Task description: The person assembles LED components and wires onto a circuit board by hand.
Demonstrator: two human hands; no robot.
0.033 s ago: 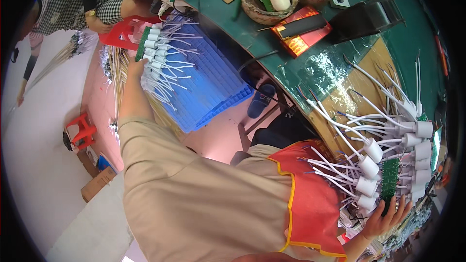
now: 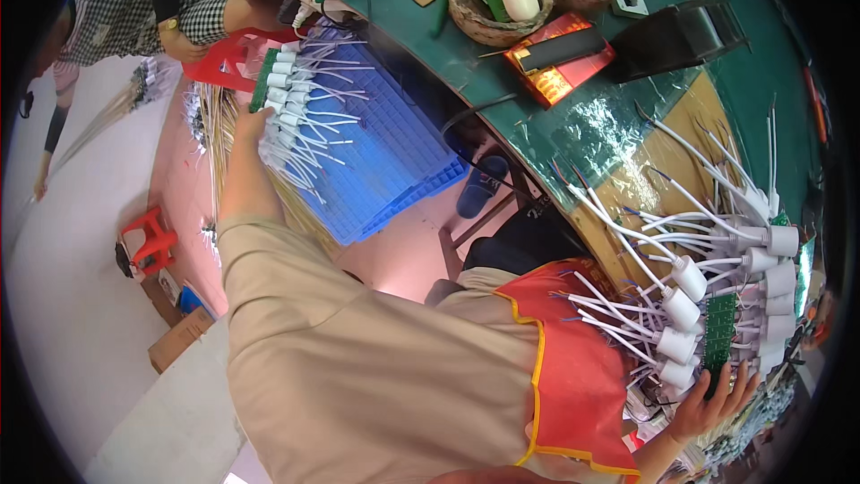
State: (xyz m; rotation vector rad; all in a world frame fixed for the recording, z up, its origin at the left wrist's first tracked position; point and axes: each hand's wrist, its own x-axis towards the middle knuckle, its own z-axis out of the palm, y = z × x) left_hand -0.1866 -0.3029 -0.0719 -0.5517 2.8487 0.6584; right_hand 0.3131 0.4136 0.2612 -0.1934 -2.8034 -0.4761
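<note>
With my left arm stretched out, my left hand (image 2: 251,127) is closed on the lower end of a green circuit board strip (image 2: 262,81). A row of white cylindrical caps with white wires (image 2: 288,94) hangs off that strip, over a stack of blue plastic crates (image 2: 394,148). On the right, my right hand (image 2: 712,405) grips the near end of another green circuit board (image 2: 719,332). Around this board lie several white cylindrical caps (image 2: 681,309) with long white wires, piled on the table's edge. The fingertips under the board are partly hidden.
On the green table (image 2: 488,81) stand a round holder (image 2: 493,22), a red box (image 2: 560,63) and a black tape dispenser (image 2: 681,36). A co-worker's hand (image 2: 182,47) is by a red stool (image 2: 219,63). A smaller red stool (image 2: 150,242) and a cardboard box (image 2: 182,341) are at left.
</note>
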